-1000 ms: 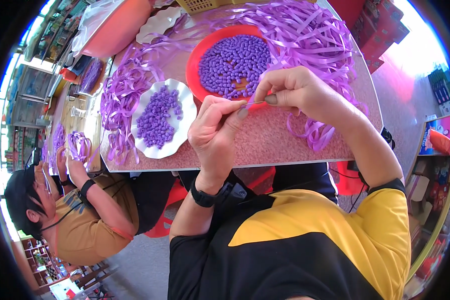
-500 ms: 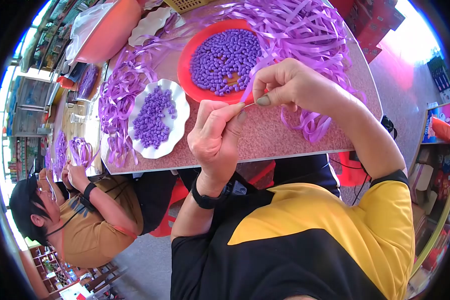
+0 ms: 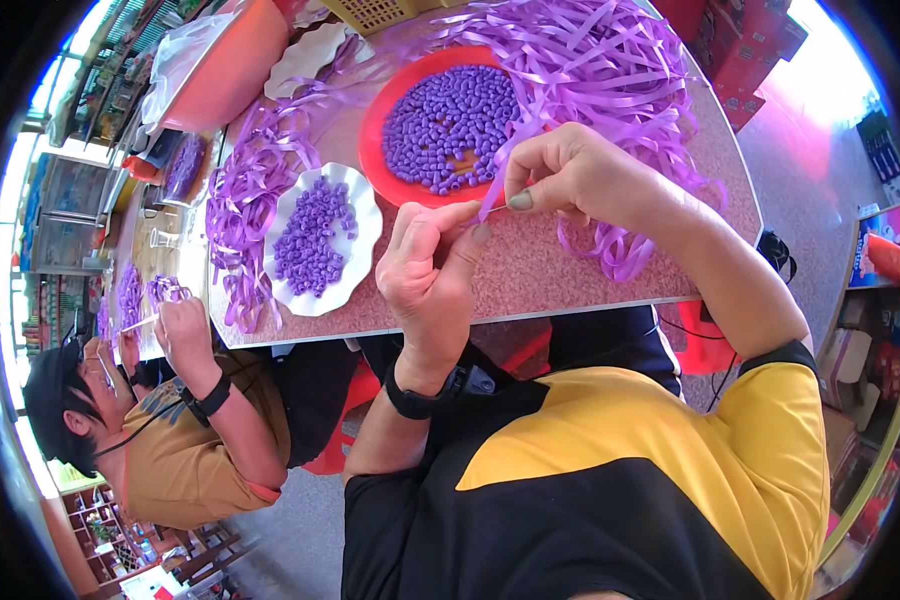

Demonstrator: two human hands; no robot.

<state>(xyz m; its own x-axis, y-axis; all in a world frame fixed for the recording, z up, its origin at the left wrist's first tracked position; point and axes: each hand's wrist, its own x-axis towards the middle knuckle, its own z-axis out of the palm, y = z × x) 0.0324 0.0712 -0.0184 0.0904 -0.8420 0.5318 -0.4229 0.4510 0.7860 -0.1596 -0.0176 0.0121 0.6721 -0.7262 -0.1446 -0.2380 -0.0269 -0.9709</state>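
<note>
My left hand (image 3: 432,280) is closed in a pinch at the table's front edge, with the end of a purple ribbon (image 3: 491,196) between thumb and forefinger. Just to its right, the thumb and fingers of my right hand (image 3: 570,180) pinch a thin, pale needle-like piece (image 3: 499,209), whose other end meets the left fingertips. Whether the ribbon is fixed to it is too small to tell. Beyond both hands, a red plate (image 3: 372,150) holds many purple tube beads (image 3: 450,125). More purple beads (image 3: 310,240) lie on a white wavy-edged dish (image 3: 358,270) at the left.
Purple ribbons (image 3: 610,75) heap across the far right of the table (image 3: 540,275), and more ribbons (image 3: 245,200) lie along its left side. A large orange basin (image 3: 235,70) and a yellow basket (image 3: 380,12) stand farther back. At the left sits a co-worker (image 3: 190,440) handling ribbons.
My hands stay almost in place, still pinching the ribbon and the needle-like piece. The co-worker's hands have moved apart, and a thin pale stick shows between them.
</note>
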